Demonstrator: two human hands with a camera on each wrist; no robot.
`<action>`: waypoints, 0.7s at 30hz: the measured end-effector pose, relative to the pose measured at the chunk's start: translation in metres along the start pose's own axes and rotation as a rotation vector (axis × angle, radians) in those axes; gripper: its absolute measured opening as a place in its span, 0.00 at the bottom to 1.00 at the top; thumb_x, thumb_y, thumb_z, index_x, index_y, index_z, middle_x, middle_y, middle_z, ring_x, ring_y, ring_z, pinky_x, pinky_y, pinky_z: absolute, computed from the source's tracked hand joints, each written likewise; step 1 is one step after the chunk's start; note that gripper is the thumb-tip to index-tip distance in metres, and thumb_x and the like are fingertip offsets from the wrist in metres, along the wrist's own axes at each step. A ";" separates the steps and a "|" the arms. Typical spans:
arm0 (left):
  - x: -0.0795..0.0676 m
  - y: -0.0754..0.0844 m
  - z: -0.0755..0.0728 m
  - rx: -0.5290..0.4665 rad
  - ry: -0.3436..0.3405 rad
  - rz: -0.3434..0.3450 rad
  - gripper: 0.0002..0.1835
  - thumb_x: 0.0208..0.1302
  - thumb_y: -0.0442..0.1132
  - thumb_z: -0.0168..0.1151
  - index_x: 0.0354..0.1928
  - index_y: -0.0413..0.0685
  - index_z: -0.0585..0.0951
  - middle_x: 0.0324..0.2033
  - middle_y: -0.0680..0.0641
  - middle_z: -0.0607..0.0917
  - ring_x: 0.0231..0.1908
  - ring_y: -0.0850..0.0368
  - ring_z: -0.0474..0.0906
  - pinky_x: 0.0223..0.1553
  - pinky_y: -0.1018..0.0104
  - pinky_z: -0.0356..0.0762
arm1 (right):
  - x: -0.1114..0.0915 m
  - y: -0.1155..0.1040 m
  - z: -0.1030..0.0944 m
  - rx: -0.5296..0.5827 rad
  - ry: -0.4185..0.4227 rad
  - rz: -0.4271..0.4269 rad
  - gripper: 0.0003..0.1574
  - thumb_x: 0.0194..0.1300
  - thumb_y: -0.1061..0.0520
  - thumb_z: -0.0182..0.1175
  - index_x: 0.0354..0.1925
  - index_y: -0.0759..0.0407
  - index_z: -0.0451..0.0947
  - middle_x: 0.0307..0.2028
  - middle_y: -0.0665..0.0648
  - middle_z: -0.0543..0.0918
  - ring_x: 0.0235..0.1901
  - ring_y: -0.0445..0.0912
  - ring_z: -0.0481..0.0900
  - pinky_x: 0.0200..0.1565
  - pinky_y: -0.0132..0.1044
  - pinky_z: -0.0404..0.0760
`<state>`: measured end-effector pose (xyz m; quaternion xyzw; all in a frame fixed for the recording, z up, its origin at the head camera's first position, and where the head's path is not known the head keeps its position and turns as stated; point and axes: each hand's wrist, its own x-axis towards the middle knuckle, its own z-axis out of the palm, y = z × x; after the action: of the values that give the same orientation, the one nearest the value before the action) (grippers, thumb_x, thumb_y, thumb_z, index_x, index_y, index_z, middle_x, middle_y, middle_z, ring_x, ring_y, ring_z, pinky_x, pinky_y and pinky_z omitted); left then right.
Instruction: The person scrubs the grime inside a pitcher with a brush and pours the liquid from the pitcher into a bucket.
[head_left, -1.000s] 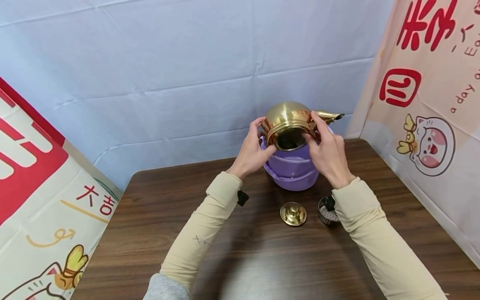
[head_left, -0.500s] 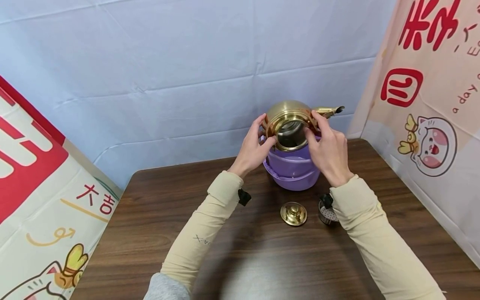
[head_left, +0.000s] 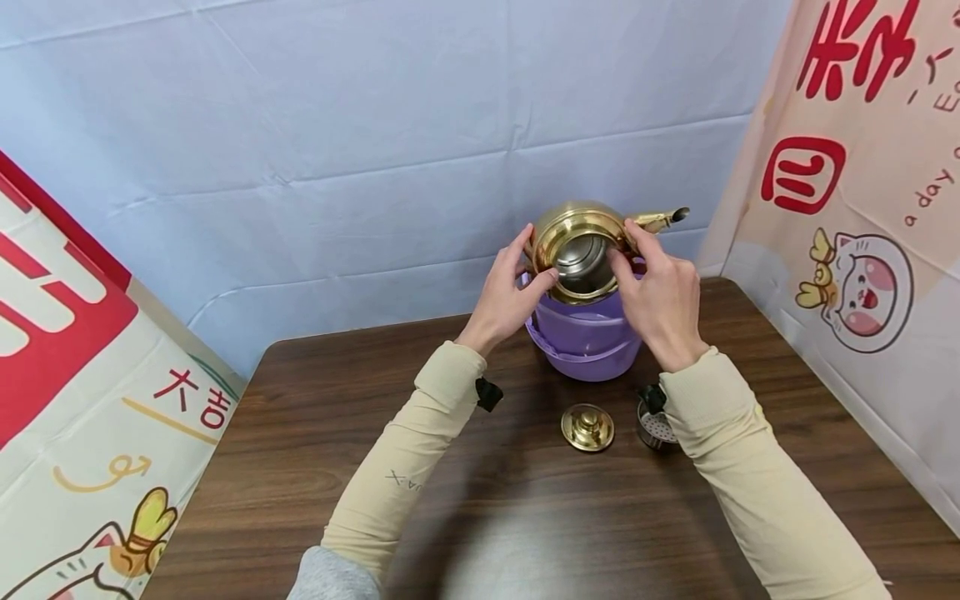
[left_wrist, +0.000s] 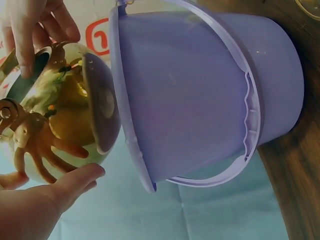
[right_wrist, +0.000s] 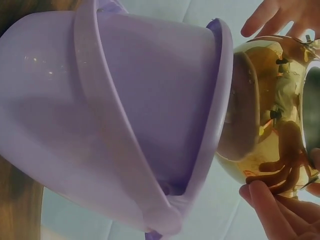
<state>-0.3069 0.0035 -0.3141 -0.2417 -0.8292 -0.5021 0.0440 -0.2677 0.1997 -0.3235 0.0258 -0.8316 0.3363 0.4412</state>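
Observation:
A shiny gold teapot (head_left: pixel 572 217) with no lid on it is held up over the purple bucket (head_left: pixel 588 343). Its round mouth faces the head camera, showing a ridged silver inside, and the spout points right. My left hand (head_left: pixel 501 302) grips the left side, thumb at the rim and fingers along the body. On the spout side my right hand (head_left: pixel 662 302) pinches the mouth's edge, its thumb at the opening. Both wrist views show the teapot's flat base (left_wrist: pixel 102 105) close to the bucket's rim (right_wrist: pixel 220 100).
Nearer on the brown wooden table (head_left: pixel 337 467) lie the gold lid (head_left: pixel 588 427), knob up, and a metal strainer (head_left: pixel 656 429), partly covered by the right cuff. The bucket's handle (left_wrist: pixel 250 115) hangs down its side. Behind the table hangs a pale blue cloth (head_left: pixel 360 167).
The teapot has tilted back between my hands, so its mouth faces the head camera more and more of the inside shows. The bucket, lid and strainer have stayed in place.

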 end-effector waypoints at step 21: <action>-0.005 0.010 -0.005 -0.069 0.075 -0.082 0.35 0.65 0.48 0.53 0.74 0.64 0.58 0.55 0.52 0.74 0.58 0.53 0.78 0.53 0.67 0.77 | 0.001 -0.012 -0.003 -0.018 0.008 -0.009 0.23 0.65 0.48 0.61 0.56 0.54 0.80 0.37 0.64 0.88 0.26 0.62 0.83 0.28 0.54 0.73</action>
<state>-0.2987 0.0014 -0.3057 -0.1899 -0.8185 -0.5403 0.0463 -0.2619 0.1926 -0.3154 0.0244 -0.8328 0.3268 0.4461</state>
